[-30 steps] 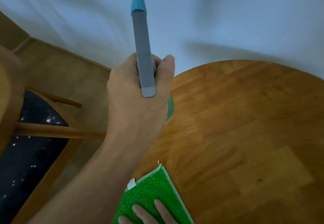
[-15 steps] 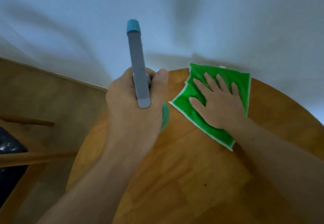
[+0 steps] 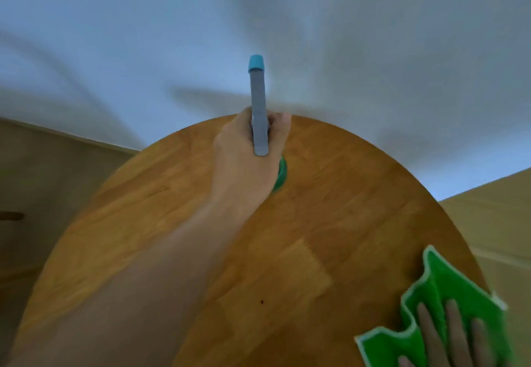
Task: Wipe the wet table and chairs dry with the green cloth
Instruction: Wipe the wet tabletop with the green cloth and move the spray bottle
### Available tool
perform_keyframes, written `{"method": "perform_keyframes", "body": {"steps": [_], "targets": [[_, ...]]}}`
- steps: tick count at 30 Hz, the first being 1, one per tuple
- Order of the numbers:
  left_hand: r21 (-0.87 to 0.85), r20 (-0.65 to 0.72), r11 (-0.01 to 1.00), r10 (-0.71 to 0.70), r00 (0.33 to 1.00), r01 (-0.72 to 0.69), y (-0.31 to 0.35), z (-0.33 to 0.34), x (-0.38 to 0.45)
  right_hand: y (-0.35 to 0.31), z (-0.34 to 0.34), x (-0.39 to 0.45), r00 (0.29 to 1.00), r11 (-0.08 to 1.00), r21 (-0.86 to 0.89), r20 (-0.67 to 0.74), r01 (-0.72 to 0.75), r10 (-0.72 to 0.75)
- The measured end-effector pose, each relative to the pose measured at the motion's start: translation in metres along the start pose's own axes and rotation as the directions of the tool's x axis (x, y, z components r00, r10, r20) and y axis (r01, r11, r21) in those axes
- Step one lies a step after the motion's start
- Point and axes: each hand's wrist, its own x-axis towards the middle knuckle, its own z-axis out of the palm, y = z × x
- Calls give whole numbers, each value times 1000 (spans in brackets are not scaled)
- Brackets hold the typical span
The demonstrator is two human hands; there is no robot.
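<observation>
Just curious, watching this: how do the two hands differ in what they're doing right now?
The left hand is curled round a grey tool with a blue tip, held out over the far part of the table; the right hand lies with straight fingers on the green cloth. The left is fully in view, the right cut off by the picture's bottom edge. Both are bare.

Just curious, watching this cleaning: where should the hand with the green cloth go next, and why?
Probably a sweep leftward and forward across the table. The right hand presses the green cloth flat at the near right edge, bunched into folds, so most of the wooden top lies beyond it. The left hand grips a spray bottle above the far side.
</observation>
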Motion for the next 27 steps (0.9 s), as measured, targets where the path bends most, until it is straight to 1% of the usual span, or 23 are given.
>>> {"method": "perform_keyframes", "body": {"steps": [1,2,3,4,5,6,7,9,11,12,14,17,19,21,22,23,25,26,27], "targets": [[5,13,1000,7,1000,-7,1,5,1,-4,-1,-11,994,991,-93,-43,95,-99],[19,30,1000,11,999,-12,3,10,1,-8,-1,-18,982,969,-174,-40,175,-185],[42,52,999,13,999,-15,4,12,1,-11,0,-22,975,959,-183,-4,217,-221],[70,81,997,3,997,-8,4,13,1,-14,-1,-22,973,971,-105,98,217,-207],[99,117,995,-19,993,7,3,12,1,-12,-3,-11,976,987,-19,153,157,-152],[128,160,991,-47,986,27,1,9,1,-14,-13,3,968,994,81,235,72,-89],[164,205,985,-81,976,47,-3,3,0,-16,-20,24,964,988,154,266,-17,-25],[272,244,959,-142,959,73,-18,-12,-7,-17,-28,73,929,979,149,362,-138,76],[371,210,924,-178,961,90,-32,-28,-21,-22,-20,106,921,970,129,362,-204,145],[391,187,915,-187,964,101,-38,-35,-29,-32,-19,111,917,969,128,368,-213,153],[391,162,912,-203,966,126,-48,-45,-45,-62,-20,95,925,981,125,369,-146,90],[388,148,905,-245,958,172,-56,-65,-68,-113,-27,43,936,984,176,338,42,-101],[384,115,904,-248,962,187,-62,-86,-85,-153,-31,5,921,951,249,295,181,-253],[351,68,909,-263,962,224,-71,-111,-102,-194,-35,-35,860,889,307,280,340,-426],[329,43,909,-284,958,255,-76,-124,-110,-213,-38,-54,805,843,331,289,424,-519],[318,19,903,-310,951,288,-81,-138,-119,-229,-42,-71,728,783,348,303,516,-615],[338,-27,877,-354,935,342,-92,-167,-138,-253,-47,-92,547,644,361,342,674,-764],[352,-54,863,-367,929,362,-97,-181,-149,-261,-48,-94,489,586,374,327,719,-809],[360,-88,852,-375,923,380,-102,-194,-160,-269,-48,-91,464,551,398,299,734,-834]]}}
